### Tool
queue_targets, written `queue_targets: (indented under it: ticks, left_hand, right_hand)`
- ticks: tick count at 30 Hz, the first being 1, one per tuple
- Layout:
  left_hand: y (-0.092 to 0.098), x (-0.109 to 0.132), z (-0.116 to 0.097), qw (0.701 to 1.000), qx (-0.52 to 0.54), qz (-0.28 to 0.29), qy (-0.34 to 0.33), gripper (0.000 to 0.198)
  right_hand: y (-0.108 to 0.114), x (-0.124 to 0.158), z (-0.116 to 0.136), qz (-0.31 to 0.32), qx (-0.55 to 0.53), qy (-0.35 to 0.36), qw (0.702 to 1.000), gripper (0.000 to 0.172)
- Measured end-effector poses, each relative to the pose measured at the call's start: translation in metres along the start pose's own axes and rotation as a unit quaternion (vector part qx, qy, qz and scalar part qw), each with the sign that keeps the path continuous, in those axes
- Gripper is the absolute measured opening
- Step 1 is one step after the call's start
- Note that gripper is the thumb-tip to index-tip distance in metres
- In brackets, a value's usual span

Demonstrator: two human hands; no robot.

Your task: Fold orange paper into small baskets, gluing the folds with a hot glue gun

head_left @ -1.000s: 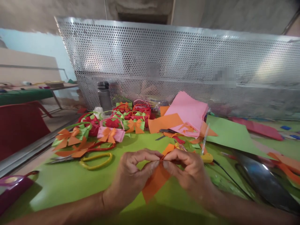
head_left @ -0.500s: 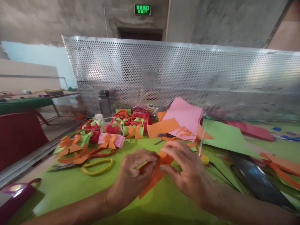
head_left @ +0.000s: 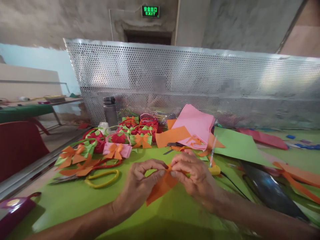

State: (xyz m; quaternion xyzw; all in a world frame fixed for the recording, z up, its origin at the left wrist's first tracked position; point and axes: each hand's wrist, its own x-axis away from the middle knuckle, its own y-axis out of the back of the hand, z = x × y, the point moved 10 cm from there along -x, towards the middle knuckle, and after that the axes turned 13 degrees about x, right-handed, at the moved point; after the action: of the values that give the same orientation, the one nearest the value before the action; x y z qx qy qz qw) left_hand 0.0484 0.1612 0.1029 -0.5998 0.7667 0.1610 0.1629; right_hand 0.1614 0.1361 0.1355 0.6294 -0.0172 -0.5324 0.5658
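A piece of orange paper [head_left: 161,188] is pinched near its upper edge between both hands, above the green tabletop [head_left: 120,213]. My left hand [head_left: 142,181] grips it from the left with thumb and bent fingers. From the right, my right hand [head_left: 193,175] closes thumb and fingertips on the same edge, close to the left fingertips. The paper's lower end hangs down toward the left, pointed at the bottom. Fingers cover its top part. Left of my hands lie scissors with red and yellow handles [head_left: 102,180] and a loose orange paper bow [head_left: 81,166].
Small paper bags with bows [head_left: 117,150] crowd the back left, before a grey bottle [head_left: 110,111]. Behind my hands are pink sheets [head_left: 192,125] and a green sheet [head_left: 240,145]. A yellow glue gun [head_left: 214,171] trails a cord; a dark glossy object [head_left: 272,190] lies right.
My right fingers have closed in on the paper's top edge, nearer to the left fingertips. The orange paper has turned slightly and shows a broader face.
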Motion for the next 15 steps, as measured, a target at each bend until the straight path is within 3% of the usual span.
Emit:
queue_targets:
  ticks: [6,11,15]
  left_hand:
    - [0.001,-0.002,0.015,0.998,-0.022,0.004,0.062,0.013]
    - [0.021,-0.008,0.027,0.992,-0.044,-0.055,0.101,0.016]
    - [0.034,-0.014,0.037,0.989,0.010,-0.095,0.117,0.017]
  right_hand:
    - [-0.003,0.001,-0.007,-0.004,-0.023,-0.016,1.000,0.016]
    - [0.014,-0.010,-0.028,-0.017,-0.013,-0.042,0.999,0.016]
    - [0.013,-0.026,-0.069,0.120,0.196,-0.095,0.968,0.029]
